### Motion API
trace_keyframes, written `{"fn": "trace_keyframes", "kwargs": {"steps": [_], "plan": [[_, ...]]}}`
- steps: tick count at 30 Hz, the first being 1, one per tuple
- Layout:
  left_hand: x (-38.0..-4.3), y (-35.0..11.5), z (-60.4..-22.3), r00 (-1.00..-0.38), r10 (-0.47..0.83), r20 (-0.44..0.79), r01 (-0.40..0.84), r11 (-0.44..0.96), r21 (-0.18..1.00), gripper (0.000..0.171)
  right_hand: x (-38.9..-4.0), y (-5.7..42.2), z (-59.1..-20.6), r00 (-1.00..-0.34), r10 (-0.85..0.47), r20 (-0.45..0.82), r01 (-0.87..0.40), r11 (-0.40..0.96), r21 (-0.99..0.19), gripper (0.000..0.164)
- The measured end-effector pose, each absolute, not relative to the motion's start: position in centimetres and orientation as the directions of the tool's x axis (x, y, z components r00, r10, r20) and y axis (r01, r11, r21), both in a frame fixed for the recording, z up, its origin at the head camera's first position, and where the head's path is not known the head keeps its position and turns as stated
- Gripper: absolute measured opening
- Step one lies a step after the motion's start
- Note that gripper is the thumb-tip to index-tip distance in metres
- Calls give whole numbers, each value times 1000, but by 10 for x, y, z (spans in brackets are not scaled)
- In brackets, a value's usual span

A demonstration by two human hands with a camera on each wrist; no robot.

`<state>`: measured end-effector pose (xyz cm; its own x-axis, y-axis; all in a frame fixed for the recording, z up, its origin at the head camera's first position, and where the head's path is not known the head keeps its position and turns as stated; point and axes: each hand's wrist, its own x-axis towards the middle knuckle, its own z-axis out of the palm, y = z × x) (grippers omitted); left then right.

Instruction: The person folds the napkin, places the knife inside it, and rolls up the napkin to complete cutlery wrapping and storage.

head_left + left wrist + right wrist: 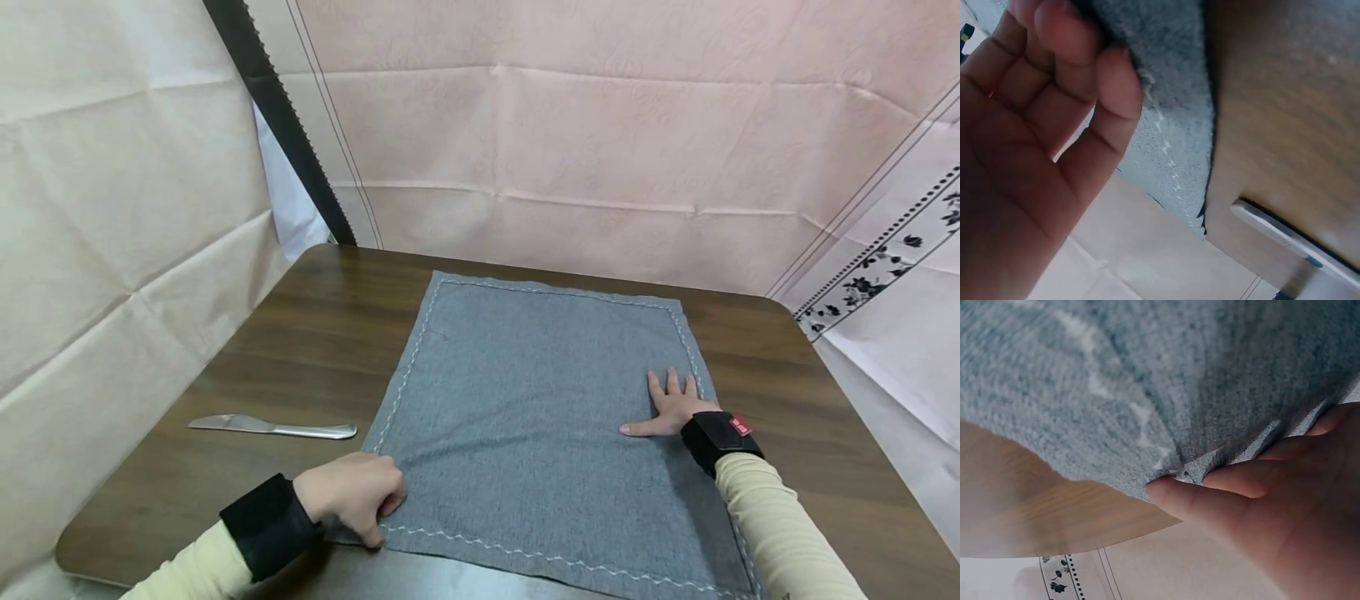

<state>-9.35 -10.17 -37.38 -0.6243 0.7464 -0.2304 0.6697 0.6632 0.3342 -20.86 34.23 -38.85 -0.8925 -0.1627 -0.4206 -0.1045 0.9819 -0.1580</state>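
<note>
A square grey-blue cloth (525, 400) with white zigzag stitching along its borders lies spread on a wooden table. At its near left corner, my left hand (356, 492) has curled fingers and pinches the edge. The left wrist view shows those fingers (1116, 94) bent against the stitched border. Toward the right side of the cloth, my right hand (671, 408) presses down with fingers spread. In the right wrist view its fingertips (1169, 490) touch the fabric near the stitching, where small folds bunch up. Shallow wrinkles run across the cloth between both hands.
A silver table knife (273, 427) lies left of the cloth, its handle end near the cloth's left edge. The brown table (315, 333) has rounded corners. Pale hanging sheets (600, 142) stand behind it and at both sides.
</note>
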Motion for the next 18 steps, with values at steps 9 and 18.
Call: {"fn": "trace_keyframes", "kwargs": {"steps": [9,18], "plan": [[-94,-94,-371,-627,761,-163,714,646,270,36,-209,341,-390,-903,-171,-394,-122,982,-146,122],[-109,-78,-356,-593,804,43,795,593,-128,15,-207,339,-387,-911,-188,-368,-135,977,-165,120]]}}
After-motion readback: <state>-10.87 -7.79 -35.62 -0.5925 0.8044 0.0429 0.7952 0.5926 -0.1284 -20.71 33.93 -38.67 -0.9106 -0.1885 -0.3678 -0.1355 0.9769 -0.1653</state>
